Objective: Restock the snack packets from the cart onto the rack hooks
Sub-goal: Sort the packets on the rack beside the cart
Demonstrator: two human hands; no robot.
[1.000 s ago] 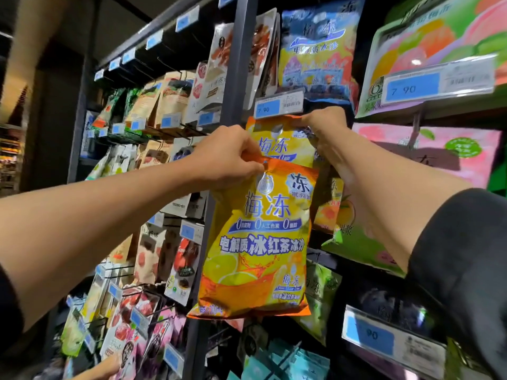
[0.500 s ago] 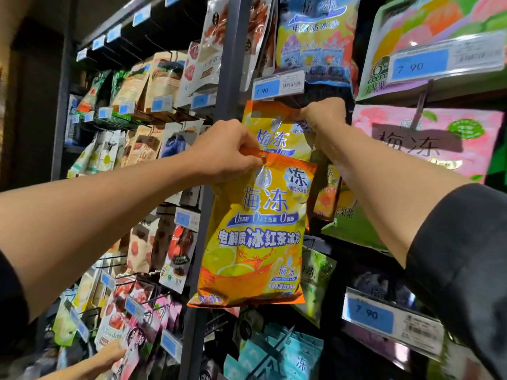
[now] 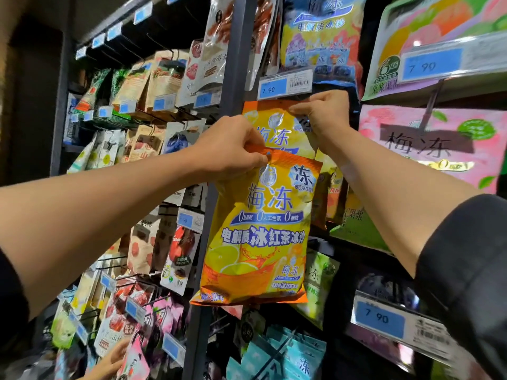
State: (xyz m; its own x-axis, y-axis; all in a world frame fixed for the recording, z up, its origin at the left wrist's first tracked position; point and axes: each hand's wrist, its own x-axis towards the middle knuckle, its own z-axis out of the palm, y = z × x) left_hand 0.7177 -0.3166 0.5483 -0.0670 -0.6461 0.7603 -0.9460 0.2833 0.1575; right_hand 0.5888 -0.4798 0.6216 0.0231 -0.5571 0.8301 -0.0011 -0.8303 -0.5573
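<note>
Left hand: our left hand [image 3: 230,149] has its grip pinched on the top edge of the front orange packet [image 3: 260,229], fingers curled over the seal.
Front orange packet: it hangs free from our left hand, upright, in front of the rack's dark upright post [image 3: 216,215], its top overlapping the lower part of the rear packet.
Right hand: our right hand [image 3: 323,113] pinches the top right corner of the rear orange packet [image 3: 274,127].
Rear orange packet: it sits just under the 7.90 price tag [image 3: 285,85]; we cannot tell whether it is on a hook.
Rack: hanging snack bags fill the rows on both sides of the post, with a pink bag [image 3: 433,144] at the right edge.
Lower left corner: another person's hand [image 3: 109,363] touches packets on a low row.
</note>
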